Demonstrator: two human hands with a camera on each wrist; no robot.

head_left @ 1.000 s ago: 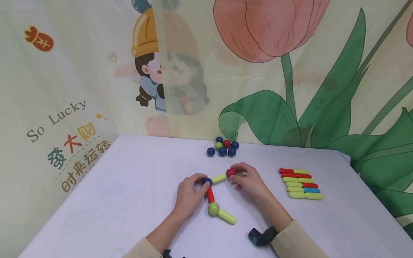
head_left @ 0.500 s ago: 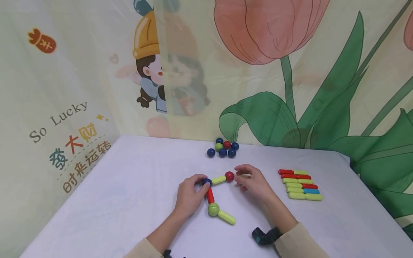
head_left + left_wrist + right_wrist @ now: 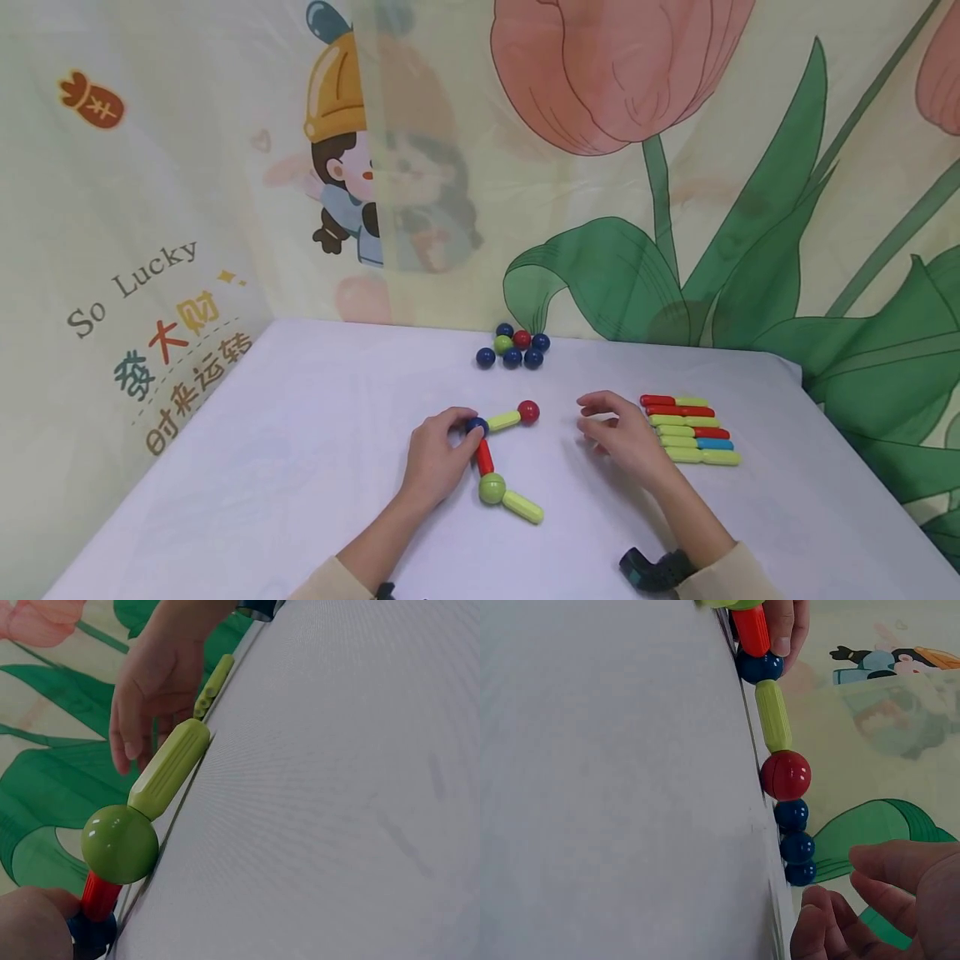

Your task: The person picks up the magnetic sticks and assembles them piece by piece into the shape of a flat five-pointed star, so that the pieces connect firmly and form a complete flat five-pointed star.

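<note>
My left hand (image 3: 437, 454) pinches a blue ball (image 3: 477, 427) between thumb and fingers. From that ball a red rod (image 3: 485, 457) runs down to a green ball (image 3: 492, 489), which has a light green rod (image 3: 522, 507) on its other side. Another light green rod (image 3: 503, 421) joins the blue ball to a red ball (image 3: 528, 412). My right hand (image 3: 618, 433) is off to the right, between the red ball and the laid-out rods, fingers loosely bent and holding nothing. In the right wrist view, the joined chain (image 3: 773, 716) shows beyond the right fingers.
Several loose balls (image 3: 512, 358), mostly blue, sit at the back of the white table (image 3: 337, 400). At the right, several rods in red, green and blue (image 3: 693, 432) lie in a stacked row, close behind my right hand. A printed curtain (image 3: 442, 167) hangs behind.
My right hand has let go of the red ball, now on the end of the light green rod, and has moved right toward the row of rods. The left hand keeps its hold.
</note>
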